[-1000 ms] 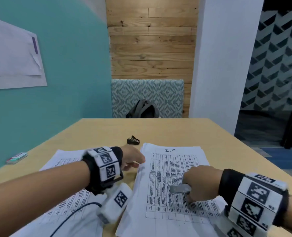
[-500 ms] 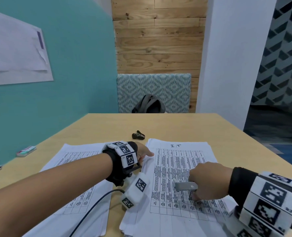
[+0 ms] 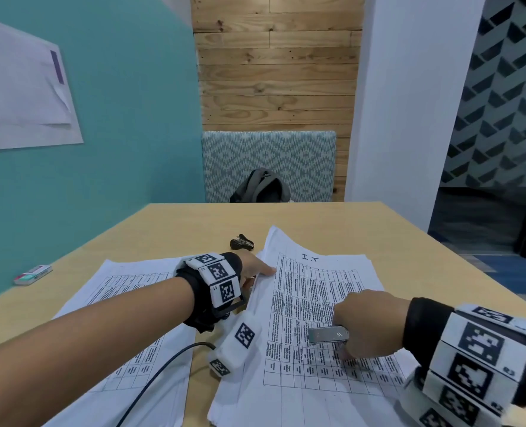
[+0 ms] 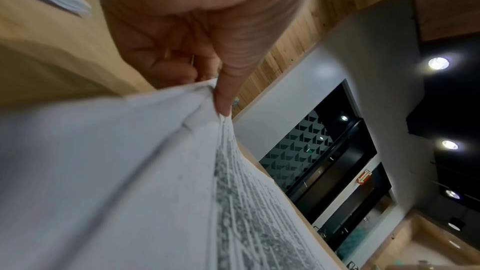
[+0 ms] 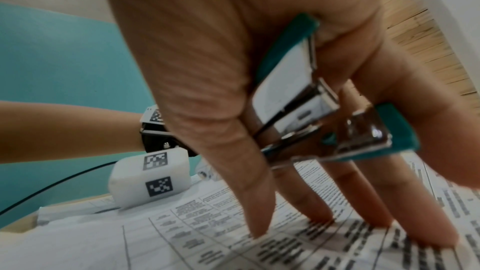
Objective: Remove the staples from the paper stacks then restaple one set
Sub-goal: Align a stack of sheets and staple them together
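Teal stapler (image 5: 309,98) is clamped in our right hand (image 3: 366,325), whose fingertips (image 5: 259,231) press the right paper stack (image 3: 317,303) on the wooden table (image 3: 332,223). Our left hand (image 3: 255,268) pinches that stack's lifted top-left corner, thumb (image 4: 228,89) on top. Second stack (image 3: 126,291) lies left; black staple remover (image 3: 241,242) behind.

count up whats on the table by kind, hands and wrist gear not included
paper stacks: 2, the left stack lying flat and the right stack, whose corner the left hand pinches
stapler: 1, the teal and metal stapler held in the right hand
staple remover: 1, the black staple remover
small box: 1, near the table's left edge
total: 5
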{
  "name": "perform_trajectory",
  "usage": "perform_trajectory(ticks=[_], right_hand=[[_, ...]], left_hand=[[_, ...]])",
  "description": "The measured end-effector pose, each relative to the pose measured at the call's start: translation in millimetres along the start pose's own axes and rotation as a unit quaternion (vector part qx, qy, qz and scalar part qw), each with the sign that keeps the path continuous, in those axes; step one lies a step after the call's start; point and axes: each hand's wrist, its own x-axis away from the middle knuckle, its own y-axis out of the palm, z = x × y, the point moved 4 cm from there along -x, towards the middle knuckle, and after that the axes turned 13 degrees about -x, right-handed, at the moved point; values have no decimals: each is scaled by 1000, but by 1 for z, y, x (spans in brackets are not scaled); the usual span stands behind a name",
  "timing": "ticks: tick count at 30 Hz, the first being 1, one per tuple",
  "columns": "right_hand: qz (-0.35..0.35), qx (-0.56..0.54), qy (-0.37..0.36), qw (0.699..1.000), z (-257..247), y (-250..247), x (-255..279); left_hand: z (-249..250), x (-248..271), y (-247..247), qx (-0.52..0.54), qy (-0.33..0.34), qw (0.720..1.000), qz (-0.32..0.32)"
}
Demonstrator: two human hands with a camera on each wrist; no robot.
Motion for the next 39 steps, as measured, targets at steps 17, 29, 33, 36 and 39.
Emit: perform_trajectory(ticks=[17, 29, 33, 36, 39], right_hand=[[-6, -95, 3, 995, 11, 1, -2], [345, -721, 15, 601, 108, -53, 28], [420, -713, -6, 562, 93, -70, 45], [477, -687, -40, 546, 78, -87, 68], [485, -678, -73, 547, 62, -89, 85]], left_hand=[[-7, 8, 29, 254, 108, 939, -204], [55, 110, -52, 308, 384, 869, -52], [70, 142, -60, 303, 430, 850, 38], [74, 156, -66, 308, 451, 830, 115], [69, 162, -66, 324, 467, 809, 151]])
